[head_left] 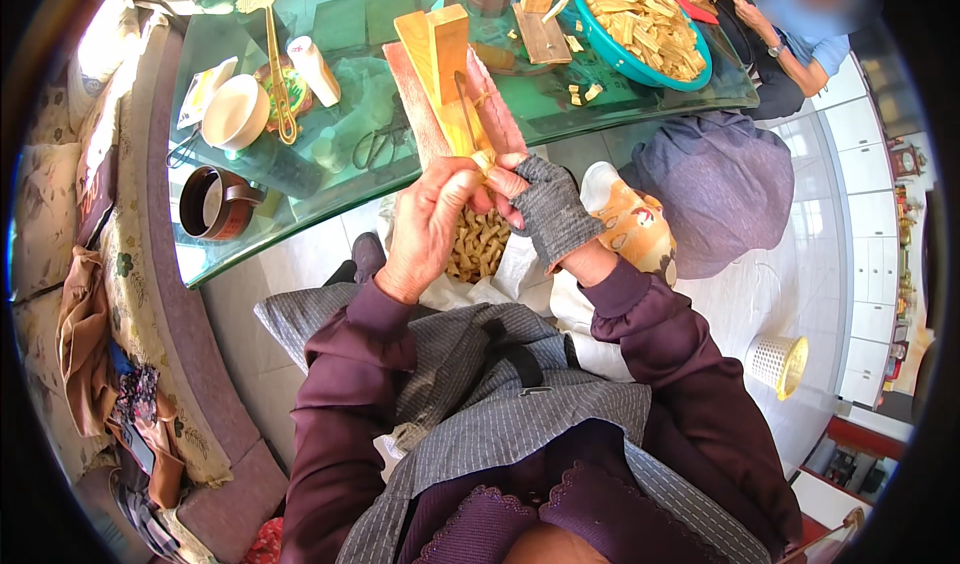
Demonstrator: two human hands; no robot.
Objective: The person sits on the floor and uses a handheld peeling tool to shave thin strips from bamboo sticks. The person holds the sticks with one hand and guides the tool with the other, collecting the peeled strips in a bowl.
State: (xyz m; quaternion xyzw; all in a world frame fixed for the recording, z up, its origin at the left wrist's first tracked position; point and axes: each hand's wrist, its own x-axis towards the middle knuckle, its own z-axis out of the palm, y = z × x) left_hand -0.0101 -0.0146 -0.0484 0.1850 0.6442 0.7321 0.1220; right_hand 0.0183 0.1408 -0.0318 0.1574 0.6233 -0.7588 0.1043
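Note:
My left hand (pixel 432 214) and my right hand (pixel 548 209), which wears a grey fingerless knitted glove, meet at the table's near edge. Fingertips of both pinch a small pale-yellow piece (pixel 483 160), partly covered by the fingers. Just beyond them stands a wooden block jig (pixel 448 52) with a thin metal blade (pixel 466 99) along its right side. It rests on a pink cloth (pixel 415 114) that hangs over the edge. Below my hands, an open white bag (pixel 520 269) holds many short, curled yellowish pieces (pixel 478 244).
On the glass table (pixel 300 229) stand a brown mug (pixel 212 204), a white bowl (pixel 236 112), a yellow strainer (pixel 275 34), scissors (pixel 375 146) and a teal basin (pixel 628 62) of pale strips. Another person (pixel 790 34) sits far right. A small basket (pixel 775 364) is on the floor.

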